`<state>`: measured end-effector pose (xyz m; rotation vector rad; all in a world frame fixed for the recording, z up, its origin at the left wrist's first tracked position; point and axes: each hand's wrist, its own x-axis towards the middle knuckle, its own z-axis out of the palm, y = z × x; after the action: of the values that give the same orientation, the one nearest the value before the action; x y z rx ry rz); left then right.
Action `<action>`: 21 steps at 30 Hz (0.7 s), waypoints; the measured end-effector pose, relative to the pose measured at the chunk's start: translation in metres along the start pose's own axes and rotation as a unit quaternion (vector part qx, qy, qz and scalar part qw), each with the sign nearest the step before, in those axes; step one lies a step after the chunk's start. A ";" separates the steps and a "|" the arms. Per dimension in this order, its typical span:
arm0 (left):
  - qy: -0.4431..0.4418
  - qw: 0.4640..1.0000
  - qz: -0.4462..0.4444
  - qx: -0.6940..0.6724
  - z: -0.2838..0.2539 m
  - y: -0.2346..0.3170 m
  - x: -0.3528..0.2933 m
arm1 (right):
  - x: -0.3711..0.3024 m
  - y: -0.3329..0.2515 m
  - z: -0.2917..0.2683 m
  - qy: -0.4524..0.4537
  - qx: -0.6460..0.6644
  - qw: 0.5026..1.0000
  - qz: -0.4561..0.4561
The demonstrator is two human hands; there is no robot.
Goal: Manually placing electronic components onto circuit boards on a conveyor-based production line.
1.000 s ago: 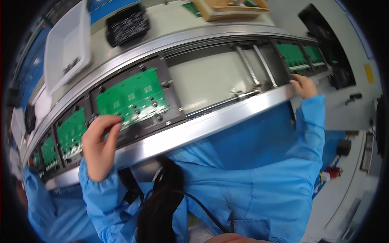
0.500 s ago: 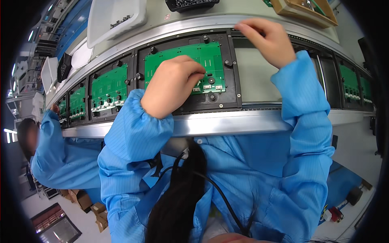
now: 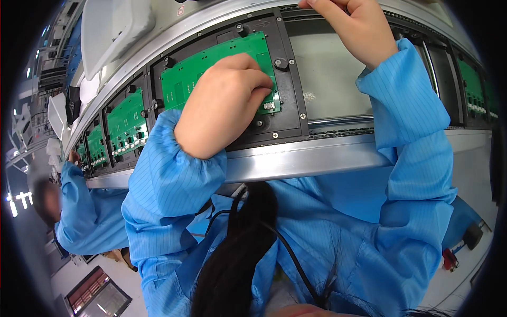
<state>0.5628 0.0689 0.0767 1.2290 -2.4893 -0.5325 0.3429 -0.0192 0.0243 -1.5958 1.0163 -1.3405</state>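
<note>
My left hand [image 3: 224, 103] is bent over a green circuit board [image 3: 182, 71], its thumb and forefinger pinched together near the board's right edge. Whatever lies between those fingertips is too small or too hidden to name. The board sits in a black carrier frame [image 3: 293, 113] with round black knobs. A white connector [image 3: 270, 106] shows just below the fingers; my hand covers much of the board's near side. Over the far rail, to the right of the carrier, my right hand [image 3: 362, 29] is raised with curled fingers, partly cut off by the top edge. Its grip cannot be made out.
A metal rail [image 3: 306, 156] runs along the near side of the conveyor. More carriers with green boards [image 3: 125, 124] stand to the left, others [image 3: 472, 87] far right. A white bin [image 3: 113, 34] is beyond the far rail. Another person's blue sleeve [image 3: 79, 206] is at left.
The whole view has shifted, so the line sits higher and further left. My left hand has moved rightward across the board. My right hand stays raised near the far rail.
</note>
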 end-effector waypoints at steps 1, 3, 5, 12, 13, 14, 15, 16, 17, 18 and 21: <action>-0.003 1.000 -0.001 -0.001 -0.001 0.001 0.000 | -0.001 0.000 0.000 0.001 0.001 1.000 0.003; -0.009 1.000 0.004 0.001 -0.002 0.002 0.000 | -0.003 -0.006 0.000 0.004 -0.002 1.000 0.016; -0.013 1.000 0.010 0.004 -0.004 0.003 0.000 | -0.004 -0.012 -0.002 0.007 -0.005 1.000 0.028; -0.021 1.000 0.010 0.020 -0.002 0.005 0.001 | -0.008 -0.018 -0.011 -0.009 -0.129 0.981 0.145; -0.019 0.999 0.013 0.025 -0.002 0.005 0.001 | -0.008 -0.020 -0.009 -0.008 -0.123 0.981 0.152; -0.017 0.999 0.015 0.029 -0.001 0.004 0.001 | -0.009 -0.022 -0.007 -0.008 -0.118 0.980 0.159; -0.015 0.999 0.017 0.034 -0.001 0.004 0.002 | -0.009 -0.024 -0.005 -0.008 -0.112 0.980 0.166; -0.016 0.999 0.017 0.033 -0.001 0.004 0.002 | -0.010 -0.027 -0.003 -0.007 -0.112 0.980 0.166; -0.018 0.999 0.016 0.036 -0.002 0.004 0.002 | -0.011 -0.031 -0.001 0.006 -0.125 0.975 0.182; -0.021 0.999 0.016 0.039 -0.002 0.004 0.002 | -0.013 -0.034 0.001 0.019 -0.137 0.970 0.198; -0.026 0.999 0.014 0.043 -0.003 0.004 0.002 | -0.014 -0.038 0.002 0.045 -0.162 0.959 0.229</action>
<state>0.5601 0.0688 0.0812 1.2235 -2.5949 -0.4602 0.3466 0.0075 0.0544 -1.4109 1.6143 -0.9678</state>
